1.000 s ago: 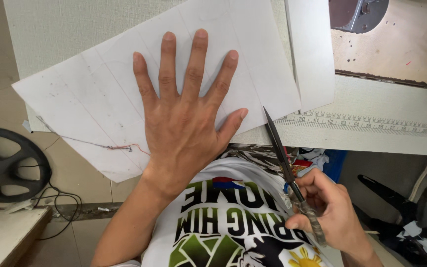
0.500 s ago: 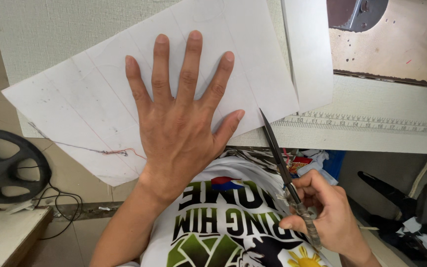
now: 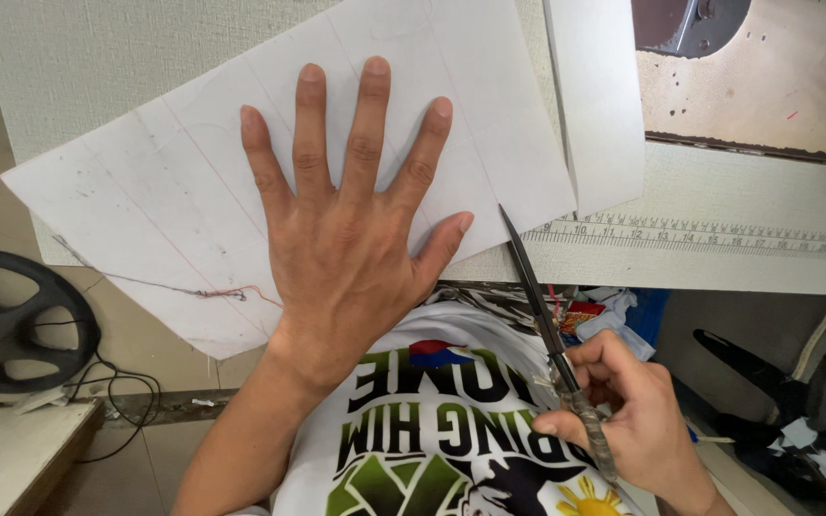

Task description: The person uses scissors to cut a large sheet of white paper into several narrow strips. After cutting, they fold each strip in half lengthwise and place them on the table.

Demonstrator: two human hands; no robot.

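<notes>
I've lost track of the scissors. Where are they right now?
In the head view, the scissors are lower right, held in the right hand, tips pointing up to the edge of the white sheet, just right of the left hand's thumb.

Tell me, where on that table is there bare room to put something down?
The table is bare along its far left, above the paper. Another clear strip runs below the ruler marks, right of the scissors. The middle is crowded: the left hand lies flat on the paper, and the right hand holds the scissors at its edge.
</notes>
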